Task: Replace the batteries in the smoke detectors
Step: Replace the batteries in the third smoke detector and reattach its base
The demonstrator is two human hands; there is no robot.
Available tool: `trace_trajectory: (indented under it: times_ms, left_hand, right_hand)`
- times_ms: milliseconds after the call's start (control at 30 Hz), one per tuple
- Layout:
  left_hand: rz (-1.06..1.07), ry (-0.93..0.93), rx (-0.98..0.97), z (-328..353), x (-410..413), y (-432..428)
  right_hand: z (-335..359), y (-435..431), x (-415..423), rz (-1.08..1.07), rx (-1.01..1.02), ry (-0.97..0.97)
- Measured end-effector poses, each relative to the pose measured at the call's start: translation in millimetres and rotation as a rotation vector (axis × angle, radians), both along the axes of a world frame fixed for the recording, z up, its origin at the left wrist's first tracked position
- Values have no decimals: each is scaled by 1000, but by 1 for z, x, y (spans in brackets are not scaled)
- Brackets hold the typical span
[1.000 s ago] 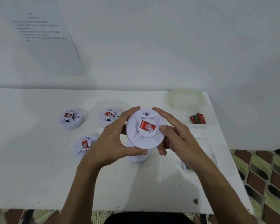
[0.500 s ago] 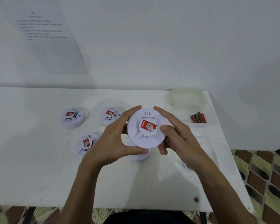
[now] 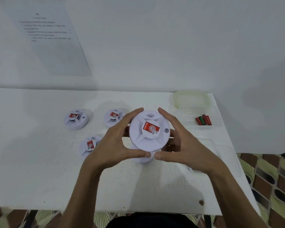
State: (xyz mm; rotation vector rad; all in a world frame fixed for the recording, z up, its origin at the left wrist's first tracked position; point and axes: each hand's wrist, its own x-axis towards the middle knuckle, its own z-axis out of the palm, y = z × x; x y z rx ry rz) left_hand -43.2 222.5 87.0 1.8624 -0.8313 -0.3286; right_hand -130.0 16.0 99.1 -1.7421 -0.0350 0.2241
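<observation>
I hold a round white smoke detector (image 3: pixel 149 130) with a red label above the table, face up. My left hand (image 3: pixel 115 143) grips its left rim and my right hand (image 3: pixel 179 145) grips its right rim, thumbs meeting below it. Under it, another white round part (image 3: pixel 143 159) lies on the table, mostly hidden. Three more detectors lie to the left: far left (image 3: pixel 75 119), middle (image 3: pixel 114 117), and nearer one (image 3: pixel 90 145). Several red and green batteries (image 3: pixel 203 120) lie in a clear tray (image 3: pixel 187 112) at the right.
A white table (image 3: pixel 39 170) stands against a white wall with a printed sheet (image 3: pixel 48 33) taped on it. A pale green lid (image 3: pixel 191 98) sits behind the battery tray. A second clear tray (image 3: pixel 227 160) lies near the right edge. Patterned floor shows on the right.
The held detector has turned clockwise between my hands; its small round button now shows at the right. My right thumb has slid from its face down to the lower rim.
</observation>
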Motion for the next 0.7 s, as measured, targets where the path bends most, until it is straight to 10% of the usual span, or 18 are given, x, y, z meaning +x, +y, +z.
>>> trace_trajectory:
  times_ms: [700]
  left_hand:
    - [-50,41,23,1,-6,5]
  right_hand:
    - [-7,-1,-5,-43,40,-31]
